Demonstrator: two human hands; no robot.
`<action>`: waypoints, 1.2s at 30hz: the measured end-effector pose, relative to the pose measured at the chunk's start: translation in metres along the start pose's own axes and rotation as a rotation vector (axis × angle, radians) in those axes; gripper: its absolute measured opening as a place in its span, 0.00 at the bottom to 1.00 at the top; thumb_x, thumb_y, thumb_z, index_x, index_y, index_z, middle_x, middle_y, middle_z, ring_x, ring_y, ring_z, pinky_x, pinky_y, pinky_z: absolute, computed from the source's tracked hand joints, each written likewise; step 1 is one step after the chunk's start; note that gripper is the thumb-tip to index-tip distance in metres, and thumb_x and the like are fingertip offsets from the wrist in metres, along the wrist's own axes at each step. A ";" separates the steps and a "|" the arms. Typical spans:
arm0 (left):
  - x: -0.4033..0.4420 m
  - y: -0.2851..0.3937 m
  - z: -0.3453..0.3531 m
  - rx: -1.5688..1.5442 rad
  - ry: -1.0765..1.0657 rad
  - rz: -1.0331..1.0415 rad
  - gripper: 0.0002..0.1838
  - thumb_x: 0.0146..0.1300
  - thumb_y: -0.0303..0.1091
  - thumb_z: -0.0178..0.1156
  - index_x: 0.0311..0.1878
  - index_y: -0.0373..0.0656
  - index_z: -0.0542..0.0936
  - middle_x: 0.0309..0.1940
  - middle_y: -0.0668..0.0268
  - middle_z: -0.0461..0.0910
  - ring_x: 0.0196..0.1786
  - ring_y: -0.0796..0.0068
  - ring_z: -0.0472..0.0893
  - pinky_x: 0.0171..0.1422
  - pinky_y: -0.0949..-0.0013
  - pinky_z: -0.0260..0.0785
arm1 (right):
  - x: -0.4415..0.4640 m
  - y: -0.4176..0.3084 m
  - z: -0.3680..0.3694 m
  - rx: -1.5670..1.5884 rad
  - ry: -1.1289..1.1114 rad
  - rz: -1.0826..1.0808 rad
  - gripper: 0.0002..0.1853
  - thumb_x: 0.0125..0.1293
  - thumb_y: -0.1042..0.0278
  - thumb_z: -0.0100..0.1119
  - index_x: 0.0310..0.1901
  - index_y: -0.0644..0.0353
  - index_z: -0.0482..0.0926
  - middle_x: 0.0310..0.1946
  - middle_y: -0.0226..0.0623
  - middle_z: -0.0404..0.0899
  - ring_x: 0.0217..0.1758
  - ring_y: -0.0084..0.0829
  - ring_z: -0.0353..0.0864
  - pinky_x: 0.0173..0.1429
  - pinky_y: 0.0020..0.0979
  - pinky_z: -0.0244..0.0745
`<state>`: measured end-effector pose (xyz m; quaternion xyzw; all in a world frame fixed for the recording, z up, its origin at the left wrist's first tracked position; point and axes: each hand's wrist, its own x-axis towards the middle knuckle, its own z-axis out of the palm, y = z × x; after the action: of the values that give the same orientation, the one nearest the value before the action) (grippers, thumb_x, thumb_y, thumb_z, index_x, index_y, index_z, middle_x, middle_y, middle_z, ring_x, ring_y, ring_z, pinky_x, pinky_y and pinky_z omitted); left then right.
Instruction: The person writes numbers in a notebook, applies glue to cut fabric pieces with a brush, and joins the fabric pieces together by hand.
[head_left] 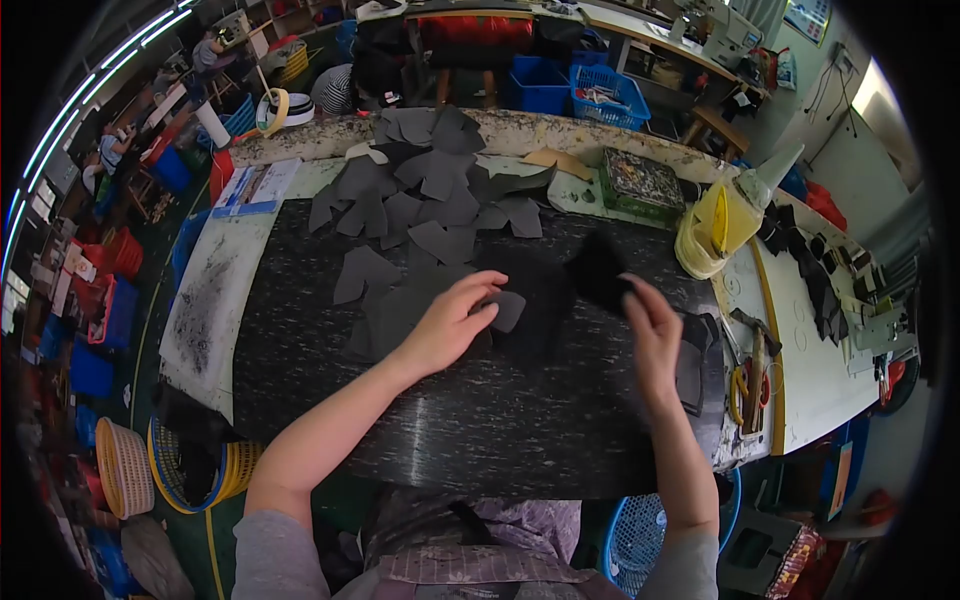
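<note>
Cut dark grey fabric pieces [440,175] lie overlapped in a loose heap over the far middle of the black speckled tabletop [480,430]. My left hand [460,318] is at the near edge of this heap, thumb and fingers closed around the edge of a small grey piece [509,311]. To the right, my right hand [655,325] pinches a black fabric piece [598,272], raised and blurred by motion. Beyond my right wrist rests a small stack of dark pieces [692,370], partly covered by my forearm.
At the right stand a yellow plastic-wrapped container [705,230] and a green-edged block [648,183]. A hammer [757,380] and yellow-handled scissors [738,395] lie along the right edge. Baskets [200,465] are on the floor at left; a blue basket [640,545] sits below right.
</note>
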<state>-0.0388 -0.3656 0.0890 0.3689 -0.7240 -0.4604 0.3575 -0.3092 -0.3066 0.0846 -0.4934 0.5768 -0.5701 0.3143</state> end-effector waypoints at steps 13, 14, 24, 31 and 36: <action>-0.106 0.059 0.033 -0.181 -0.686 -0.299 0.13 0.70 0.32 0.59 0.54 0.38 0.76 0.34 0.64 0.82 0.36 0.80 0.82 0.41 0.73 0.75 | -0.155 -0.053 -0.011 -0.287 -0.529 -0.267 0.28 0.54 0.65 0.77 0.52 0.64 0.73 0.47 0.42 0.82 0.43 0.34 0.84 0.51 0.36 0.78; -0.118 0.056 0.046 -0.172 -0.572 -0.189 0.14 0.69 0.31 0.60 0.55 0.38 0.75 0.33 0.64 0.82 0.34 0.80 0.82 0.40 0.73 0.75 | -0.164 -0.041 0.000 -0.193 -0.506 -0.223 0.21 0.55 0.72 0.75 0.47 0.63 0.74 0.36 0.37 0.83 0.29 0.30 0.84 0.36 0.28 0.79; -0.113 0.029 0.069 0.034 -0.126 -0.173 0.28 0.64 0.21 0.62 0.67 0.44 0.67 0.25 0.67 0.75 0.23 0.80 0.77 0.28 0.74 0.69 | -0.135 -0.012 0.002 -0.414 -0.277 -0.188 0.07 0.58 0.77 0.68 0.39 0.59 0.83 0.27 0.34 0.80 0.21 0.28 0.79 0.25 0.27 0.72; -0.103 0.031 0.067 0.129 -0.185 -0.166 0.26 0.62 0.22 0.62 0.64 0.45 0.71 0.27 0.64 0.75 0.23 0.71 0.79 0.29 0.69 0.72 | -0.132 -0.009 0.008 -0.732 -0.323 -0.489 0.06 0.56 0.77 0.68 0.35 0.57 0.81 0.22 0.31 0.73 0.20 0.31 0.77 0.26 0.30 0.72; -0.105 0.017 0.077 0.375 -0.094 0.078 0.21 0.60 0.28 0.64 0.57 0.41 0.75 0.32 0.61 0.79 0.27 0.63 0.82 0.31 0.62 0.74 | -0.121 -0.023 -0.018 -0.783 -0.445 -0.545 0.21 0.56 0.66 0.69 0.52 0.61 0.78 0.43 0.39 0.78 0.47 0.39 0.81 0.49 0.36 0.77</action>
<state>-0.0592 -0.2383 0.0616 0.3790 -0.8267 -0.3198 0.2658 -0.2834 -0.1853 0.0852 -0.8151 0.5168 -0.2546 0.0614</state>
